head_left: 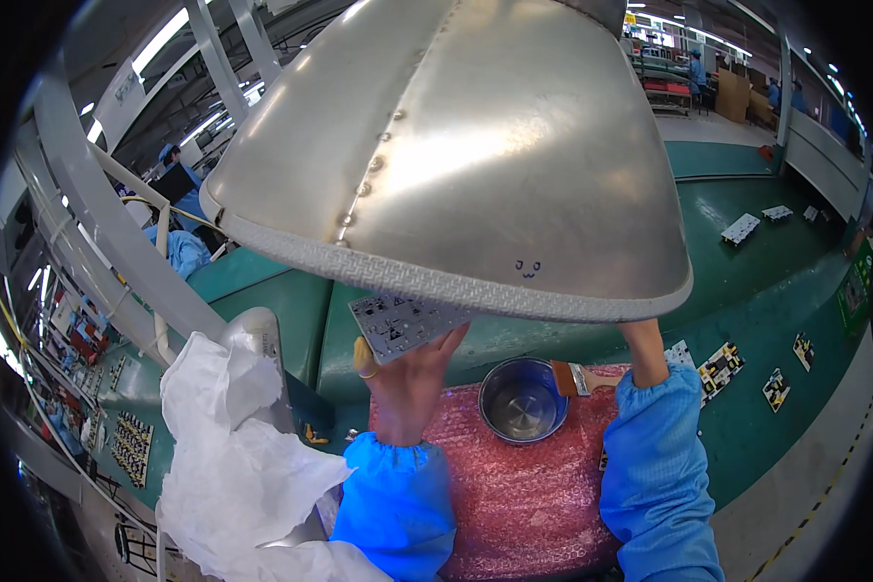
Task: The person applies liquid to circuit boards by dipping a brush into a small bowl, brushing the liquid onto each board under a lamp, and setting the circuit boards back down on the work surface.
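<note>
My left hand (409,386), with a yellow finger cot on one digit, grips a grey circuit board (398,323) by its lower edge. The board's upper part is hidden by a big metal hood (514,175) with a textured rim. Under that rim my right hand (643,347) reaches up; only the part by the wrist shows, and its fingers are out of sight. Below it a brush (572,378) with brown bristles rests against the side of a round metal bowl (524,401). The bowl stands on pink bubble wrap (514,504).
Crumpled white sheets (233,456) cover something to the left of my arm. On the green bench at right lie several circuit boards (720,369), with more boards (740,229) farther back. A grey post (126,194) rises at left. Other people work in the background.
</note>
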Motion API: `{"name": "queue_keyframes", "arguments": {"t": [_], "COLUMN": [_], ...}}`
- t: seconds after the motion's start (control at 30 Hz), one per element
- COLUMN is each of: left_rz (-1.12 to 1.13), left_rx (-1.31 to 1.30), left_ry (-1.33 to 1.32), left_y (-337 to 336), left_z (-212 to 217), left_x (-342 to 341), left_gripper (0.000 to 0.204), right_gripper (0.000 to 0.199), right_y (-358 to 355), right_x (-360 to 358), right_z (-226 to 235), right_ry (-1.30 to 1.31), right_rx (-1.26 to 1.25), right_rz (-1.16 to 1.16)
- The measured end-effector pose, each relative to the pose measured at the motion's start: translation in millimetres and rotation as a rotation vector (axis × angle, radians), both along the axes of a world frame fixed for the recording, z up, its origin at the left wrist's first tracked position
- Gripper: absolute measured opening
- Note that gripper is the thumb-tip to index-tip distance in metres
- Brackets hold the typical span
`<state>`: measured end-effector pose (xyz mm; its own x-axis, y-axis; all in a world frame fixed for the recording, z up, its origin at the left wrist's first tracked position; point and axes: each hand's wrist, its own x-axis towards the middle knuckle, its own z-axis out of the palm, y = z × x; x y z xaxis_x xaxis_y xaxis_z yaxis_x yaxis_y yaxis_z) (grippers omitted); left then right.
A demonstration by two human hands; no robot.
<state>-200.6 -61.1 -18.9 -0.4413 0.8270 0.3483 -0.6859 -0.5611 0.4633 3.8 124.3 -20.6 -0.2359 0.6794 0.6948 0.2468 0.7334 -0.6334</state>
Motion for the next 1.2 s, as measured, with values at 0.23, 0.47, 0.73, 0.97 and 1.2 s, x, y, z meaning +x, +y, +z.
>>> {"name": "queue_keyframes", "arguments": {"t": [0.23,0.47,0.73,0.97,1.2], "left_rz": [0.016,-0.007,0.056,-0.081,0.004], "left_rx": [0.0,-0.005,0.023,0.089,0.077], "left_ry": [-0.055,-0.118,-0.248,-0.375,-0.395], "left_y": [-3,-3,-4,-1,-7], "left_z": [1,0,-4,-1,-2], "left_x": [-12,-11,-22,-17,-26], "left_gripper": [0.092,0.093,0.09,0.089,0.089], "right_gripper": [0.036,0.033,0.026,0.024,0.02], "right_y": [5,-5,-30,-19,-41], "right_x": [14,6,8,7,13], "right_z": [27,20,46,21,60], "right_ry": [0.146,0.113,-0.213,-0.17,-0.214], "right_rx": [-0.042,0.13,0.03,0.132,0.058], "right_rz": [0.121,0.077,0.231,0.098,0.251]}}
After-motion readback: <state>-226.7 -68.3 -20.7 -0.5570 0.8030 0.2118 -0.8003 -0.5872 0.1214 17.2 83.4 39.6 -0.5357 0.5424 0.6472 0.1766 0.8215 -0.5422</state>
